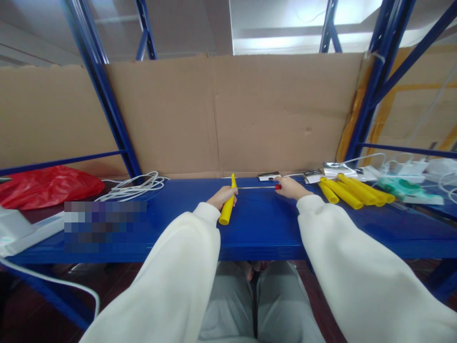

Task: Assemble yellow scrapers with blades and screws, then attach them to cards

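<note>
Near the middle of the blue table, my left hand (223, 196) is closed around a yellow plastic tube (226, 213), which stands out above and below my fingers and narrows at its far end. My right hand (290, 187) grips a screwdriver (257, 187) by its red handle, most of which my fingers hide. Its thin metal shaft lies level and points left, with the tip at the tube beside my left fingers. Whether the tip goes into the tube or only touches it, I cannot tell.
Several more yellow tubes (348, 191) lie at right, beside a green-and-white package (407, 189). Small black-and-white packets (268, 176) line the back edge. At left are a coiled white cable (137, 186), a red plastic bag (57, 186) and a white power strip (39, 231). Cardboard (250, 114) walls the back.
</note>
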